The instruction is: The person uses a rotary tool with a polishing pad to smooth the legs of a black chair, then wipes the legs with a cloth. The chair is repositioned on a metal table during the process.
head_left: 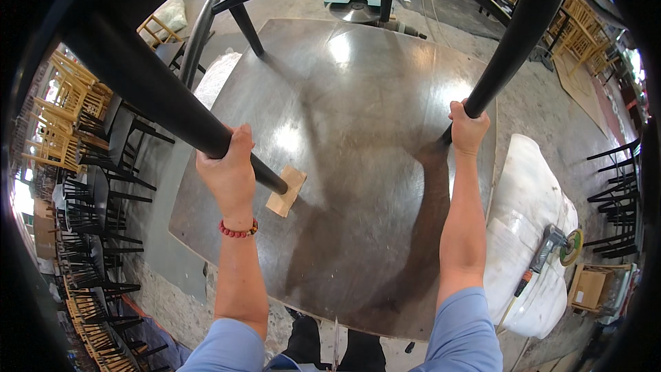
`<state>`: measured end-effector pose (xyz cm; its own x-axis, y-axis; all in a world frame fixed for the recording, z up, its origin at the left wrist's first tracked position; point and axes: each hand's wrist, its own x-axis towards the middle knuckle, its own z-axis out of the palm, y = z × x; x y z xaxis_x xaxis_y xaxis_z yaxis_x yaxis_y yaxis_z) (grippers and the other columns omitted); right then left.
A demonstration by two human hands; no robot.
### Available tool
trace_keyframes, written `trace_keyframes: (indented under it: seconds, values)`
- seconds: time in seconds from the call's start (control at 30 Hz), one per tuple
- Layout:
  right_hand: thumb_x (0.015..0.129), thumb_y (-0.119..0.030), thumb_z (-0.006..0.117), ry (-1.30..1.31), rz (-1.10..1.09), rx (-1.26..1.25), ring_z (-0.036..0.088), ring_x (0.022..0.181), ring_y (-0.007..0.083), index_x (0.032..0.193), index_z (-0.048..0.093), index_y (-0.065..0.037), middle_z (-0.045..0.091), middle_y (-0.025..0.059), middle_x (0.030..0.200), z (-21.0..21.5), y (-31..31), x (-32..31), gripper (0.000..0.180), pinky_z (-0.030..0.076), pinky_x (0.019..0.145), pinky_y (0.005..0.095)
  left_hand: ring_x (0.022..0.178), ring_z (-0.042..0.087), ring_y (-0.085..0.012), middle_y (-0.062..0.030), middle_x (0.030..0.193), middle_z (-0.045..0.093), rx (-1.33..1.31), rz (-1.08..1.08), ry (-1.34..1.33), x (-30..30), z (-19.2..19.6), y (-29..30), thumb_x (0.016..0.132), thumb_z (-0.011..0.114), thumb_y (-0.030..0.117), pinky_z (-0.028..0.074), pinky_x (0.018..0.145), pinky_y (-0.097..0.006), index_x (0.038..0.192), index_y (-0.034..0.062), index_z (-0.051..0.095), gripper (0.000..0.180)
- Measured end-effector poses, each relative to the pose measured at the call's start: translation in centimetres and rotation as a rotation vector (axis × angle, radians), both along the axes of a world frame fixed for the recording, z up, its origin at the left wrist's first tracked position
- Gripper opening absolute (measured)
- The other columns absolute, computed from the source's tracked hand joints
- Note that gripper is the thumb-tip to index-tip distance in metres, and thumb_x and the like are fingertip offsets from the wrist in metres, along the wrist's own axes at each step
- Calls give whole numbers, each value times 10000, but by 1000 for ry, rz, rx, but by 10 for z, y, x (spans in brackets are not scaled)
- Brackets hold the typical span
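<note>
The left hand (231, 179) grasps one black leg (158, 89); the right hand (470, 131) clutches another leg (513, 48). Beyond the left fingers (208, 164) lies a wood piece (284, 203).

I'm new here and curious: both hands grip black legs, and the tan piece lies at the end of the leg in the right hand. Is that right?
Not quite: the head view shows the tan piece at the end of the black leg in the left hand, not the leg in the right hand. Both hands do grip black legs.
</note>
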<state>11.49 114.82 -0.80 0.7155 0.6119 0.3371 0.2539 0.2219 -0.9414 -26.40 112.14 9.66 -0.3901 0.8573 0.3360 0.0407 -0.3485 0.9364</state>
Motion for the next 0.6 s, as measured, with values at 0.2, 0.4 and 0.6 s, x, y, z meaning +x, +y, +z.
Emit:
trace_keyframes:
  seconds: [0.2, 0.4, 0.6]
  values:
    - [778, -74, 720, -26, -11, -22, 578, 584, 100, 769, 617, -13, 592, 14, 644, 2, 2, 5, 120, 462, 568, 262, 674, 572, -99, -24, 742, 595, 37, 14, -36, 14, 9, -1, 844, 720, 6, 477, 659, -268, 847, 29, 564, 158]
    - [776, -63, 727, -11, 1, -58, 585, 586, 102, 781, 623, -11, 601, 21, 658, 7, 3, 3, 117, 464, 578, 257, 676, 596, -124, -19, 767, 588, 9, -7, 24, 6, 4, 0, 868, 726, 48, 488, 698, -290, 918, 27, 595, 142]
    - [775, -69, 734, -46, -7, -50, 591, 584, 106, 782, 624, -6, 603, 26, 657, 4, 4, 5, 127, 467, 574, 258, 679, 605, -126, -23, 765, 597, 23, -3, 27, 7, 3, 0, 870, 729, 51, 488, 697, -286, 923, 27, 602, 139]
